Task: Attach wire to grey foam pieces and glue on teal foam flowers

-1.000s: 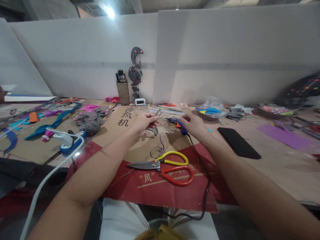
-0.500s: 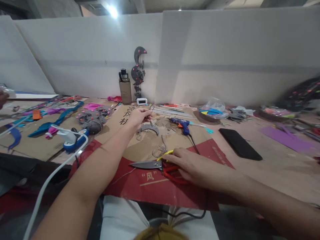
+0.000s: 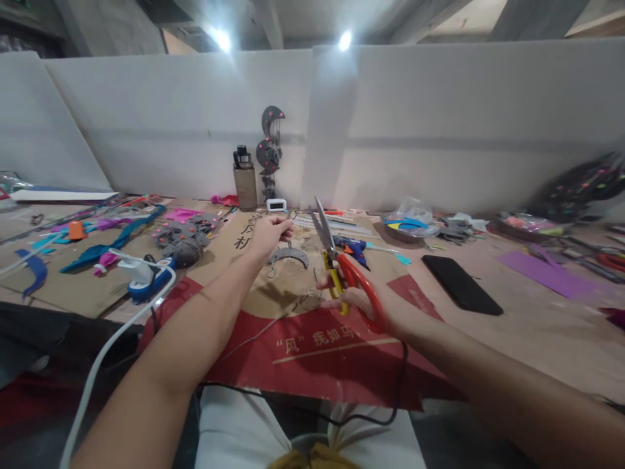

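My right hand is wrapped round the red and yellow handles of a pair of scissors. Their metal blades point up and away from me, slightly apart. Farther forward, my left hand is closed in a pinch on a thin grey string, a bit of which shows above the fingertips. Just below those fingers lies a grey crescent-shaped piece. Loose grey yarn is tangled on the cardboard near my right hand. A blue glue gun lies partly hidden behind the scissors.
A water bottle and a small white clock stand by the white partition. To the right lie a black phone and purple sheet. On the left are a power strip with a white cable and grey yarn.
My right hand has picked the scissors up off the red cardboard and turned their blades upward and forward. My left hand stays about where it was. The view has tilted up slightly.
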Demonstrator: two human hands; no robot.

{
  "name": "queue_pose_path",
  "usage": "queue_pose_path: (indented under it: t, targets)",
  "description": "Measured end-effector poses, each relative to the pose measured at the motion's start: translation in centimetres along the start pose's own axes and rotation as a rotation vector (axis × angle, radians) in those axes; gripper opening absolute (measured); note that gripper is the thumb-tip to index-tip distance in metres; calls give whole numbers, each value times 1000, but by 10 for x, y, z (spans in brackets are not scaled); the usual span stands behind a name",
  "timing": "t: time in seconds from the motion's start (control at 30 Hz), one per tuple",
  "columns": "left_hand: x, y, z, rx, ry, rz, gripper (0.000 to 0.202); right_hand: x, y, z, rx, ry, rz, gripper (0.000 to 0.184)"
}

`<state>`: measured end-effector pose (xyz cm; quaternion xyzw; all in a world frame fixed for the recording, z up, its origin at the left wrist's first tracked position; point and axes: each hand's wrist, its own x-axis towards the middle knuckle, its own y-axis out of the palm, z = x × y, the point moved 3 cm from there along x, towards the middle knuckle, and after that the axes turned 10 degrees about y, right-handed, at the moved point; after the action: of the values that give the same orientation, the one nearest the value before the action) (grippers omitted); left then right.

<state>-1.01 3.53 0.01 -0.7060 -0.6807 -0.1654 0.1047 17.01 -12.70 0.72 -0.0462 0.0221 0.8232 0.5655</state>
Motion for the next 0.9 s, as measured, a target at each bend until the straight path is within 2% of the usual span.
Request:
queue_pose_path:
  t: [0.07, 0.17, 0.5, 0.9]
  targets:
    - [-1, 1, -2, 49, 37, -6, 14, 7, 6, -1, 112, 91, 22, 16]
    - [-3, 3, -6, 102, 90, -10, 14, 16, 10, -2, 125, 157, -9, 20]
    - [-16, 15, -17, 154, 177, 48, 14, 29, 19, 1, 288, 140, -13, 18]
    - [-19, 18, -14, 167, 222, 89, 15, 34, 11, 4, 229, 123, -53, 22]
